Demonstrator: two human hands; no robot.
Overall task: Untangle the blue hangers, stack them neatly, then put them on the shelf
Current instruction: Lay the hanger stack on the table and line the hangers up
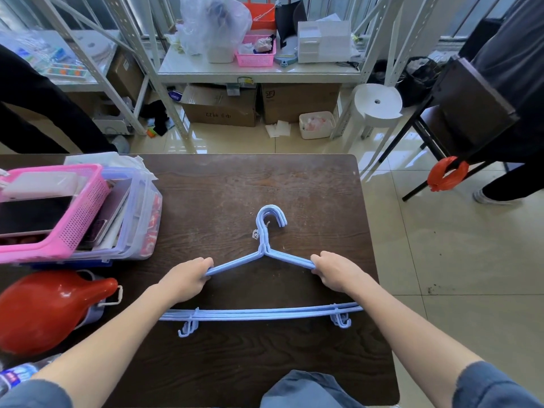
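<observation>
Head view: left hand and right hand, fingers clamped on blue hangers, arms outstretched.

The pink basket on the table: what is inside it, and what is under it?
Inside the pink basket lie a dark flat device and a white flat item. It rests on a clear bin; most of the bin's contents are covered.

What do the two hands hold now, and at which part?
Both hold the stacked blue plastic hangers: left hand on the left sloping shoulder, right hand on the right one.
</observation>
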